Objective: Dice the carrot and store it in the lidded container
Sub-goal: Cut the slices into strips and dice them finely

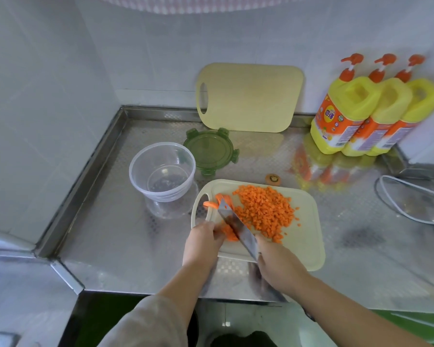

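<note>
A left hand pins the last orange carrot strips to a cream plastic cutting board as the right hand grips a steel cleaver. The strips look stiff and skid-prone. The heaped orange dice look light and easily scattered off the board's edge. The clear round plastic container stands open just beside the board's far left corner.

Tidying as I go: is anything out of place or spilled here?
A carrot end lies off the cutting board, on the steel counter behind it. A few stray dice sit right of the pile, still on the board.
</note>
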`<state>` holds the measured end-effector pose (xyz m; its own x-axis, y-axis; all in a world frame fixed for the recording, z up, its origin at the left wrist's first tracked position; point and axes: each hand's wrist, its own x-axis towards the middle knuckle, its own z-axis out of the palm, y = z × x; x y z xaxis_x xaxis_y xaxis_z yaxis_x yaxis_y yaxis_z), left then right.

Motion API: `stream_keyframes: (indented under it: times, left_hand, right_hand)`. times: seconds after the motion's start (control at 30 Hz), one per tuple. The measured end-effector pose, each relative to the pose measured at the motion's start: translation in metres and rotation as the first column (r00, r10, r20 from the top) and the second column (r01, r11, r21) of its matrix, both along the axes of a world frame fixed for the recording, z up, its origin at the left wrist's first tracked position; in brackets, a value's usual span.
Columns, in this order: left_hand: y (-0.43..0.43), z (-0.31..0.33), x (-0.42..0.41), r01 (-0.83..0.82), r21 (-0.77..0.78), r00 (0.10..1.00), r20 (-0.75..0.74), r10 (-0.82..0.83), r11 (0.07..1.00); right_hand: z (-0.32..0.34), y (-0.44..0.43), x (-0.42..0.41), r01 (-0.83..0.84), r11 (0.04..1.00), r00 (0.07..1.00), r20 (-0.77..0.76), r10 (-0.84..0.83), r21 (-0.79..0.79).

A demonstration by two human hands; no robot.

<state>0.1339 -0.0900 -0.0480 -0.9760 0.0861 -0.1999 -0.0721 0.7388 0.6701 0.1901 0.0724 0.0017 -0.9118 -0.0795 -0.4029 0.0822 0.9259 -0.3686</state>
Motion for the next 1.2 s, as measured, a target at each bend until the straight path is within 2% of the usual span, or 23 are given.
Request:
stream_keyframes:
  times: [0.1,0.27,0.37,0.5,0.63,0.77,0.93,1.2]
  left_hand:
    - [-0.002,-0.001,0.0,0.005,-0.012,1.0,0.002,-0.005,1.0]
    - [-0.001,-0.003,0.004,0.019,0.05,1.0,0.005,-0.02,0.999]
    - [0.005,-0.004,0.009,0.069,-0.007,0.997,-0.019,-0.069,0.998]
    - [0.011,-0.009,0.011,0.021,-0.036,0.998,-0.057,-0.023,0.999]
    - [0.013,-0.012,0.012,0.005,-0.045,0.997,-0.077,-0.009,0.999]
    - [0.016,-0.012,0.012,-0.004,-0.103,0.997,-0.078,-0.004,0.995]
    - [0.019,-0.011,0.012,-0.033,-0.075,0.997,-0.072,0.027,0.997]
    - [0.008,-0.008,0.017,-0.041,0.027,0.998,-0.056,0.042,0.999]
  right_hand:
    - [-0.001,-0.001,0.003,-0.012,1.0,1.0,-0.01,0.012,0.007]
    - [0.004,-0.013,0.005,-0.056,0.993,0.998,0.041,0.052,0.105]
    - [0.002,-0.02,0.007,-0.066,0.981,0.997,0.037,0.061,0.185]
    - [-0.002,-0.026,0.008,-0.12,0.952,0.993,0.038,0.114,0.282]
    - [-0.004,-0.024,0.006,-0.128,0.956,0.992,0.047,0.12,0.263]
    - [-0.001,-0.001,-0.004,-0.038,0.994,0.999,0.033,0.035,0.107]
    - [-0.004,0.007,0.002,-0.032,0.998,0.999,-0.022,0.033,0.055]
    - [0.015,-0.001,0.008,-0.078,0.989,0.989,-0.114,0.092,0.124]
